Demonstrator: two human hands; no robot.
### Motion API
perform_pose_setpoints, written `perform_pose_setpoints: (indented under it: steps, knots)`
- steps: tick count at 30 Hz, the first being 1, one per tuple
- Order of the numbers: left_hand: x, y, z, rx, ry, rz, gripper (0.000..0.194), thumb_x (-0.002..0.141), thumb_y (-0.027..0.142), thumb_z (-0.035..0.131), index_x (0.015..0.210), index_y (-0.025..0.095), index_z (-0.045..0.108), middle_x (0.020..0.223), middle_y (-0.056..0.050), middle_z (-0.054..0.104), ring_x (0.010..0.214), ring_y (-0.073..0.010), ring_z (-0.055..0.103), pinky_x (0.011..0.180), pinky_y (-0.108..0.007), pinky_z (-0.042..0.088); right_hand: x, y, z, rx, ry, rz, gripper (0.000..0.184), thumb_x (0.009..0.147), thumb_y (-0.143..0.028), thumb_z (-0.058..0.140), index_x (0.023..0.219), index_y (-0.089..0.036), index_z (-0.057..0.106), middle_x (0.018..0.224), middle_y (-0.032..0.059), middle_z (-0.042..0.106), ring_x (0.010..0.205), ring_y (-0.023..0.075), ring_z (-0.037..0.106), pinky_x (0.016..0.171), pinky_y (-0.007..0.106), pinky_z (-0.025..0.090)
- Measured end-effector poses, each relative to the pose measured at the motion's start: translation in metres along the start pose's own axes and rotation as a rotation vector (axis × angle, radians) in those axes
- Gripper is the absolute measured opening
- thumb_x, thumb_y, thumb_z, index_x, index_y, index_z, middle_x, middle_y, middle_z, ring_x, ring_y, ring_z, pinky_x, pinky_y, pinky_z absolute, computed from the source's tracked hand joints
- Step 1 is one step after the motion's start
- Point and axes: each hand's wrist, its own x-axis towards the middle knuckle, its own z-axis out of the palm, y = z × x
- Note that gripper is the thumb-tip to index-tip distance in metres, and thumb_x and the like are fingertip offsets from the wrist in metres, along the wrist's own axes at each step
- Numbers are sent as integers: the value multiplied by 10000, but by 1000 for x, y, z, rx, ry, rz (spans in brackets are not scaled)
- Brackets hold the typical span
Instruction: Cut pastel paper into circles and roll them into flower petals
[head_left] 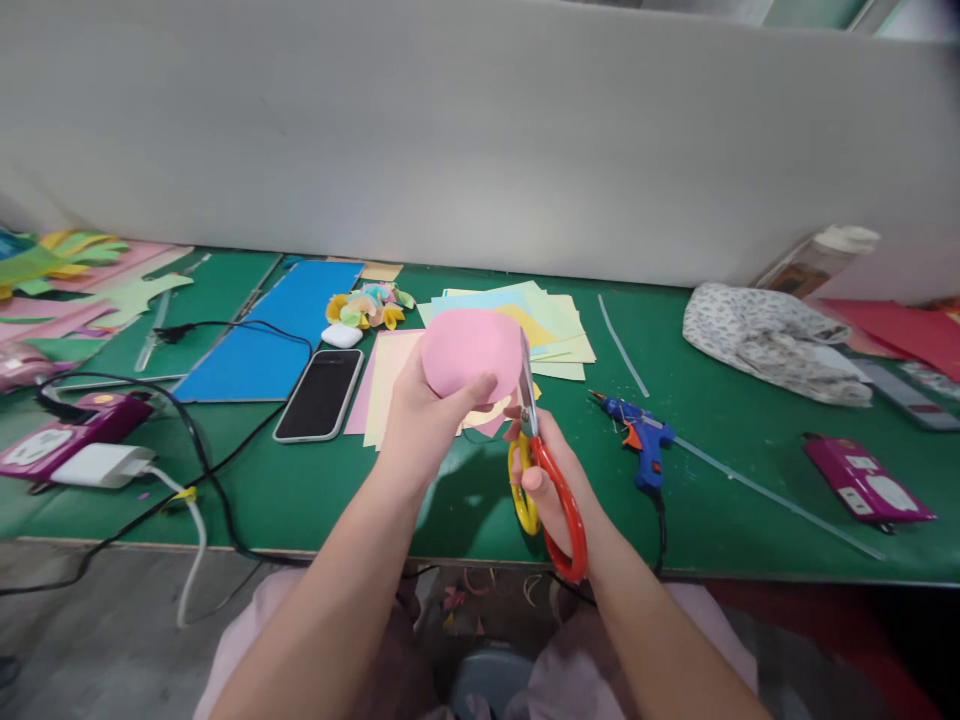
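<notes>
A rounded piece of pink paper (471, 345) is pinched in my left hand (424, 415), the thumb lying on its face near the lower right. My right hand (551, 460) grips a pair of scissors (531, 400) with one red and one yellow handle. The blades point up along the paper's right edge; whether they are parted there is hard to make out. Beneath the paper lie several loose sheets of pastel paper (566, 335). Small folded paper flowers (371, 305) rest just behind to the left.
On the left are a phone (319, 395), a white earbud case (342, 336), a blue board (262, 330) and a purple power strip (75, 437) with trailing cables. To the right lie a blue glue gun (637, 432), a glue stick (622, 345), a patterned cloth (772, 340) and a purple box (866, 480).
</notes>
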Motion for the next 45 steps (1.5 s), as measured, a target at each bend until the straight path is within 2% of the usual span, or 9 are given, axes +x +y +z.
perform_pose_setpoints:
  steps: [6,12,16,20,24,31,35,40,45]
  knots:
    - [0,2,-3,41,-110,-14,535,666,237,813,1171,202,643,1026,-41,679,844,-181,670,531,-198,589,2,-2,-4,70,23,23,913,596,-929,488,1190,-236,509,983,42,517,664,145,469,620,317,452]
    - [6,-2,-6,8,17,29,582,669,293,815,1204,180,620,1055,-63,672,852,-181,662,545,-206,587,-1,-4,-3,32,47,36,771,693,-882,480,1096,-228,542,911,30,514,695,156,485,576,281,434]
    - [3,-2,-2,27,75,8,611,669,305,817,1232,198,605,1158,-79,661,1002,-232,654,649,-258,603,-1,-4,-1,31,23,34,819,658,-899,488,1143,-240,541,936,21,515,655,130,465,599,291,430]
    - [-1,-1,-2,120,-33,12,563,677,276,809,1206,223,624,1173,-63,657,1059,-243,639,766,-303,591,1,-3,-3,59,-7,31,949,568,-930,510,1231,-251,493,1021,36,524,625,115,465,634,315,430]
    - [1,1,-9,170,-116,35,580,690,255,790,1241,236,610,1195,-60,653,1092,-259,630,807,-329,586,2,-3,-6,46,-11,33,937,570,-934,499,1211,-251,502,999,29,517,630,122,464,637,316,426]
    - [7,2,-13,66,-32,12,593,673,287,812,1220,186,605,1202,-90,632,1031,-247,636,572,-220,586,-2,-6,-7,6,5,58,784,660,-894,505,1085,-237,556,910,24,516,739,166,495,617,278,456]
    - [6,2,-9,26,17,24,675,676,281,800,1296,209,543,1236,-100,610,1025,-241,644,566,-213,604,-1,-4,-5,5,7,53,811,658,-898,494,1123,-237,551,924,24,514,704,151,478,613,277,456]
    - [2,0,-6,86,-75,-6,646,678,247,793,1282,230,564,1207,-93,613,1006,-267,649,542,-241,610,3,1,-6,55,-33,27,990,544,-944,493,1249,-248,492,1009,35,513,621,116,461,625,306,436]
    - [4,2,-14,155,-145,14,667,700,239,785,1323,283,552,1261,-76,600,1084,-283,624,592,-230,599,2,-2,-11,38,-37,39,909,570,-936,500,1157,-243,527,962,17,501,630,119,444,641,311,436]
